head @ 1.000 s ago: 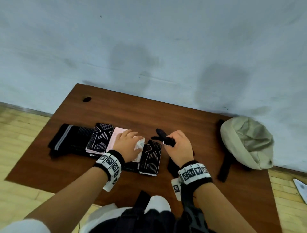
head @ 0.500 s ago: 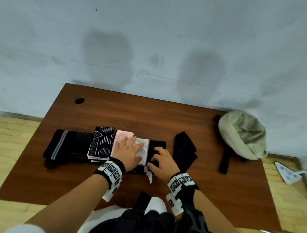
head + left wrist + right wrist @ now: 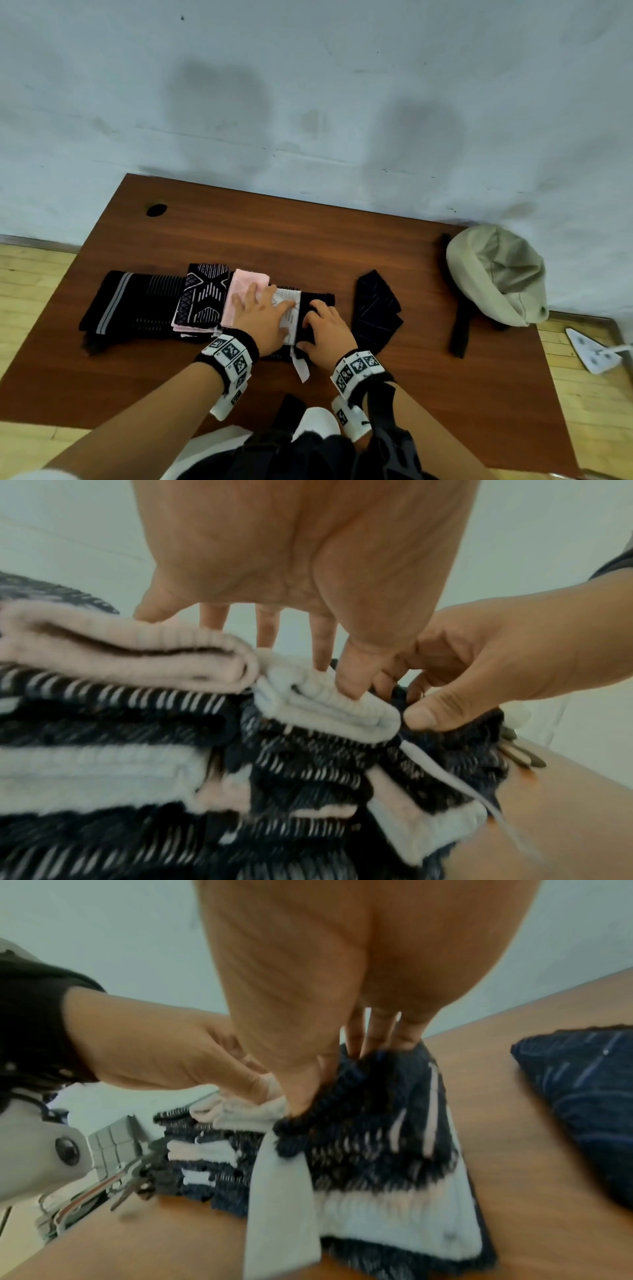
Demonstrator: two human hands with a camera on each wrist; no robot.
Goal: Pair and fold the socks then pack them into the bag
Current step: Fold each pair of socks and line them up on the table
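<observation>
Left hand (image 3: 265, 318) flat on white sock (image 3: 290, 315), right hand (image 3: 327, 329) pinching black sock (image 3: 317, 301) mid-frame; bag (image 3: 496, 274) way off right, so right's closer

The right hand (image 3: 327, 329) no longer holds the dark folded sock (image 3: 376, 313) in the air — that sock now lies on the table (image 3: 308, 240) to its right — and instead grips the black patterned sock (image 3: 317, 303) beside the left hand (image 3: 263, 315).
</observation>
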